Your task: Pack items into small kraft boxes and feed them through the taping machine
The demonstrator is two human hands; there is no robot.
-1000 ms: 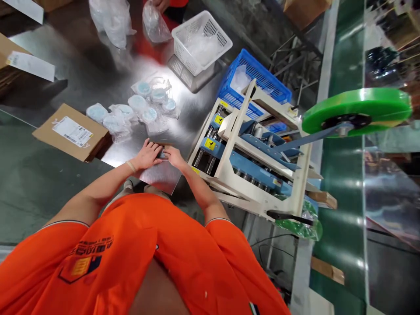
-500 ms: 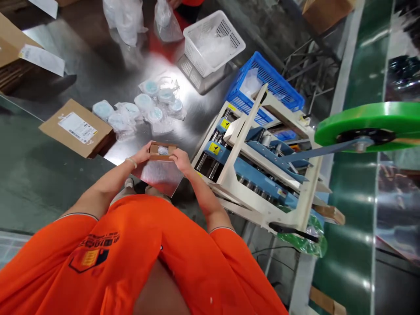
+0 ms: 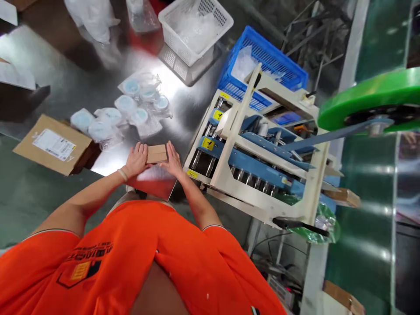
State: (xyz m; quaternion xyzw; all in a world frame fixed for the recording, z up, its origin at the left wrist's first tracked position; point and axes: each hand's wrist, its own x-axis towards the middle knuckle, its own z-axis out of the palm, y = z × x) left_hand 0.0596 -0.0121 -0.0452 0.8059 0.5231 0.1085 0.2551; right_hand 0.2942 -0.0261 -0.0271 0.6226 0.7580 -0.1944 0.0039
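A small brown cardboard box (image 3: 157, 154) lies at the near edge of the metal table, its top flaps folded over, so its inside is hidden. My left hand (image 3: 137, 159) is pressed around its left end, fingers bent over that side and thumb along the near edge. At the opposite end my right hand (image 3: 173, 160) holds the box too, with fingers fairly straight against the side and thumb at the near corner. Beyond the box, several round pale-blue items in clear plastic wrap (image 3: 125, 104) lie in a loose group.
Left stands a larger labelled carton (image 3: 54, 144). A white basket (image 3: 167, 33) holds clear plastic bags, and behind the sealing machine (image 3: 226, 159) is a blue crate (image 3: 226, 65). A green tape roll (image 3: 367, 98) juts out on the right over a green conveyor (image 3: 364, 245).
The small box was open with a wrapped item showing inside; now its flaps are closed. My hands have shifted from its rim to its two ends. The view has turned slightly.
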